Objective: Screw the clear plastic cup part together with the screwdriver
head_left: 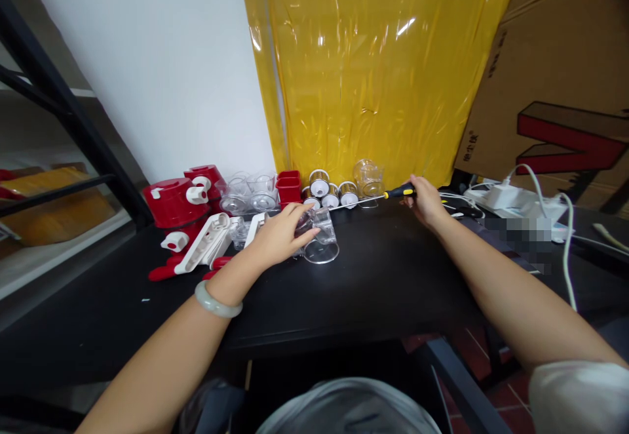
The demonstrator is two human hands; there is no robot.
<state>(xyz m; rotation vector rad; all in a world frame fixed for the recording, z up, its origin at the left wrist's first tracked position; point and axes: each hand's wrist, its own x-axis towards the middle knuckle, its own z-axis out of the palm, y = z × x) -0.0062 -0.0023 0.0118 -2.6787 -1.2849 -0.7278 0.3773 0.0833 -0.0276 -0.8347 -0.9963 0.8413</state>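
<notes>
My left hand, with a pale bangle on the wrist, grips a clear plastic part with a round rim, just above or on the black table. My right hand is closed round the black and yellow handle of a screwdriver. Its thin shaft points left, and the tip reaches the far side of the clear part; whether it touches is hidden. Behind my left hand stand a red square cup and several drums with white ends. White crank handles with red grips lie left of it.
Red housings with white knobs stand at the left, beside clear cups. Another clear part rests by the yellow sheet. On the right are a white power strip with cables and a large cardboard box.
</notes>
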